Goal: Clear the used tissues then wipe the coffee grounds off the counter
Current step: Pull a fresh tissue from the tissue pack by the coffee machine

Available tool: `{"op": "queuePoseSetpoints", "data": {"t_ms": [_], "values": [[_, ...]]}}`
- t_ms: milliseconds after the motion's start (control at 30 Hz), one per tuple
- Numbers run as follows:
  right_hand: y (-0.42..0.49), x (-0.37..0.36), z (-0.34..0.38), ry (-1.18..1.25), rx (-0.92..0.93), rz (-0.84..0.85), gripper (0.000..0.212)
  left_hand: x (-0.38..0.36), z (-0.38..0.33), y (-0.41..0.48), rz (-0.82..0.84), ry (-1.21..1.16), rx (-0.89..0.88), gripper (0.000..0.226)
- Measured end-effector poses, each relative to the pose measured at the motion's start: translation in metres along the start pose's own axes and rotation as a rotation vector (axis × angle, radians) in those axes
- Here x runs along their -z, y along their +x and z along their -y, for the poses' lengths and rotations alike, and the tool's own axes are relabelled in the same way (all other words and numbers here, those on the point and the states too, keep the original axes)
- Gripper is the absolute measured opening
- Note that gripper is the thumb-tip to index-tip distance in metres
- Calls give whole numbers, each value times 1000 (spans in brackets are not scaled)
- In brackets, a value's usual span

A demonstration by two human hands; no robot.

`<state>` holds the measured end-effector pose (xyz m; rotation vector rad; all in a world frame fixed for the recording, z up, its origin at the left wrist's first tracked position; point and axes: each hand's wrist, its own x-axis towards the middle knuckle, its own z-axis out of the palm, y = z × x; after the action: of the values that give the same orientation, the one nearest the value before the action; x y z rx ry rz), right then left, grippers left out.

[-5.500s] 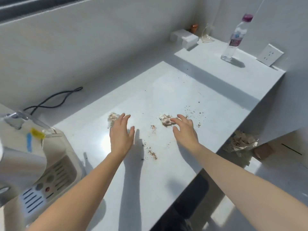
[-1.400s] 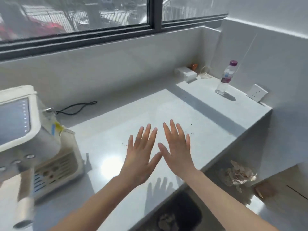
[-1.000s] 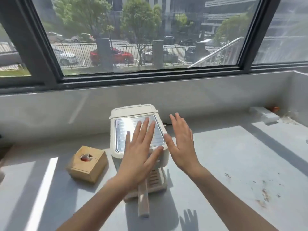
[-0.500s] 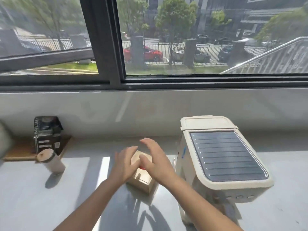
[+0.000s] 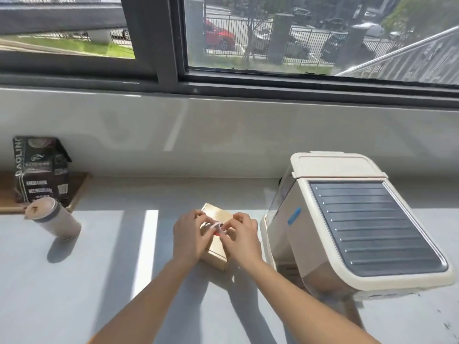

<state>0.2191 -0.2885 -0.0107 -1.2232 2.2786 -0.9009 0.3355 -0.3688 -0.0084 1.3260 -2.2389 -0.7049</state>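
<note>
Dark-framed window (image 5: 298, 45) over pale wall (image 5: 223, 135); sunlit grey counter (image 5: 74, 281)

Strong daylight is admitted through the window (image 5: 298, 40) beyond the fingers (image 5: 198, 219); arm shadows are cast toward the camera. Edges are bent and softened.

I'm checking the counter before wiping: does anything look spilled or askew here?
Yes. Dark coffee grounds are scattered on the counter at far right, in front of the coffee machine. Otherwise nothing stands out; both hands rest on the wooden tissue box.
</note>
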Motion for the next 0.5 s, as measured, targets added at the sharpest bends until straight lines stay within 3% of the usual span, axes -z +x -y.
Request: {"op": "queuePoseSetpoints", "data": {"t_ms": [133, 267, 500], "values": [[1, 1, -2, 78, -31, -23, 21, -4, -3, 1, -5, -39, 56, 11], [4, 11, 0, 139, -23, -75, 10, 4, -4, -4, -58, -94, 68, 5], [4, 51, 44, 348, 98, -223, 6, 48, -44, 6, -222, -380, -70, 13]]}}
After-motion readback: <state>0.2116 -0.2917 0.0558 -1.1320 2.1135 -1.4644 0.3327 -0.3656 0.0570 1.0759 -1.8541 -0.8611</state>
